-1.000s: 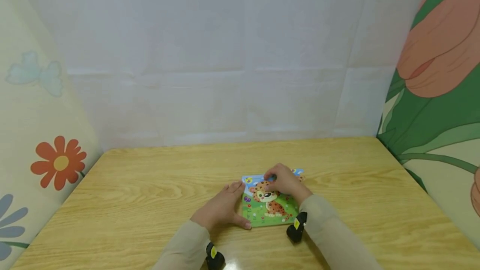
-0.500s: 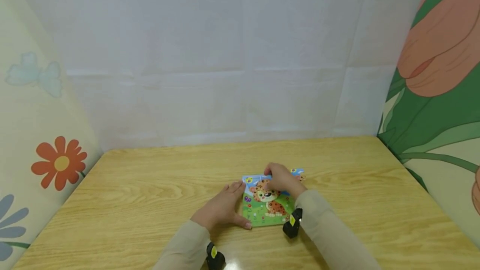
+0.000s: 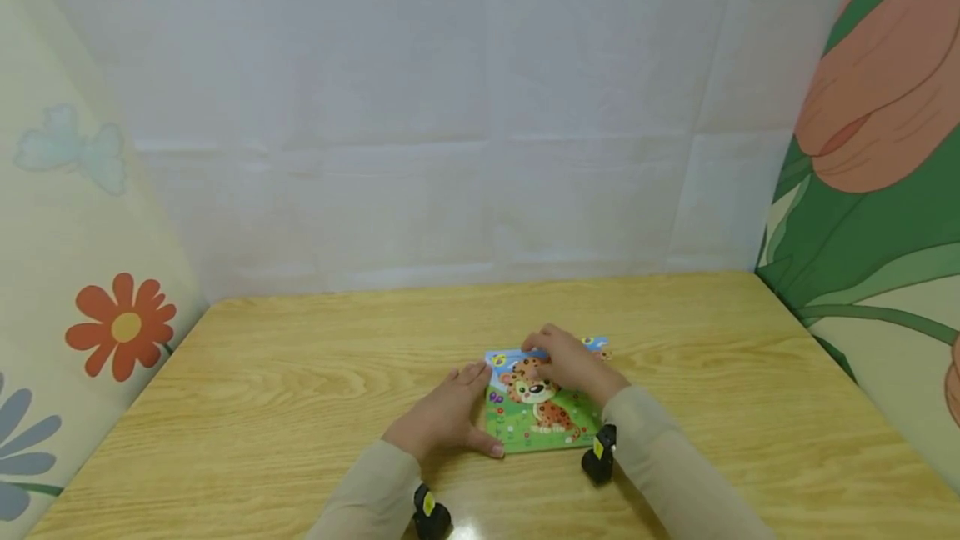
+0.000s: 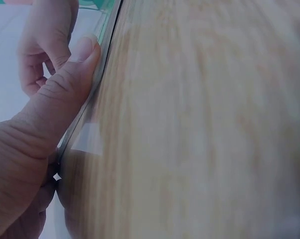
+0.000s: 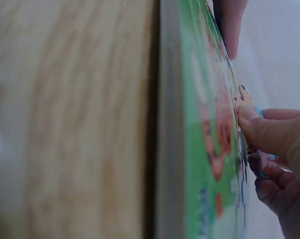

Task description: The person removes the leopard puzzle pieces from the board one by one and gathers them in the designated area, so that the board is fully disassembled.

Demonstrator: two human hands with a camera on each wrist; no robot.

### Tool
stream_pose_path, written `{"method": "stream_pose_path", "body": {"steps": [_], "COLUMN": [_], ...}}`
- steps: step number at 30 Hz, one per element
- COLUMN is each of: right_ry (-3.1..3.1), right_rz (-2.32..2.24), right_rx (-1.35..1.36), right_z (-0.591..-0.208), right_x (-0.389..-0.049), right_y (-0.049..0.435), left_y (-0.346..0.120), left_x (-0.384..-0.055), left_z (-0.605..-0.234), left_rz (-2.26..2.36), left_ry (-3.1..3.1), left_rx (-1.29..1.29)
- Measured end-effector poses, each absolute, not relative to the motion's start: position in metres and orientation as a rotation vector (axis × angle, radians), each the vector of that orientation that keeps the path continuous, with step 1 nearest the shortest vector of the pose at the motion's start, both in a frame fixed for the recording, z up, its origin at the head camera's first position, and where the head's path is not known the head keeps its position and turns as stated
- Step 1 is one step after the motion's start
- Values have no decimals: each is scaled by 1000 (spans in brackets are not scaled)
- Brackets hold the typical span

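A flat puzzle board [image 3: 517, 432] with a spotted leopard cub on green grass lies on the wooden table. My left hand [image 3: 442, 415] rests against its left side, fingers extended and thumb at the near left corner. In the left wrist view that thumb [image 4: 80, 59] touches the board's edge. Over the upper part of the board, my right hand [image 3: 577, 365] pinches a small puzzle piece [image 5: 243, 97] between thumb and fingers. The right wrist view shows the piece tilted up at the board's surface. My right hand covers the board's upper right area.
Beyond the board's far right corner lies a blue and spotted puzzle piece [image 3: 597, 343], partly hidden by my right hand. A white cloth [image 3: 450, 123] hangs behind the table [image 3: 300, 373]. Flower-printed panels [image 3: 862, 257] stand at both sides.
My right hand shifts slightly left and back over the board's upper part, its wrist moving in and then out again. The left hand and the board stay in place.
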State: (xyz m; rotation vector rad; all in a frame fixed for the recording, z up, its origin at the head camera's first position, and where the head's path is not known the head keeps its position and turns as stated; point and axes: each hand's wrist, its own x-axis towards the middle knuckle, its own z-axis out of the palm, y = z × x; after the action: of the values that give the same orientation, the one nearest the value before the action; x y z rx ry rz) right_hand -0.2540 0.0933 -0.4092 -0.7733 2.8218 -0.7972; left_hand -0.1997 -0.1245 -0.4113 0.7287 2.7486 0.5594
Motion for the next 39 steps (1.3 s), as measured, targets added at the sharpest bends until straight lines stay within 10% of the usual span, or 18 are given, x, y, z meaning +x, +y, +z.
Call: {"method": "stream_pose_path", "body": {"steps": [39], "right_ry": [2513], "right_rz": [-1899], "right_rx": [-11], "right_z": [-416], "right_x": [-255], "right_y": [146], "left_y": [-125], "left_x": [-201], "left_z": [-415], "left_rz": [556], "left_ry": [2763], "left_rx": [759]}}
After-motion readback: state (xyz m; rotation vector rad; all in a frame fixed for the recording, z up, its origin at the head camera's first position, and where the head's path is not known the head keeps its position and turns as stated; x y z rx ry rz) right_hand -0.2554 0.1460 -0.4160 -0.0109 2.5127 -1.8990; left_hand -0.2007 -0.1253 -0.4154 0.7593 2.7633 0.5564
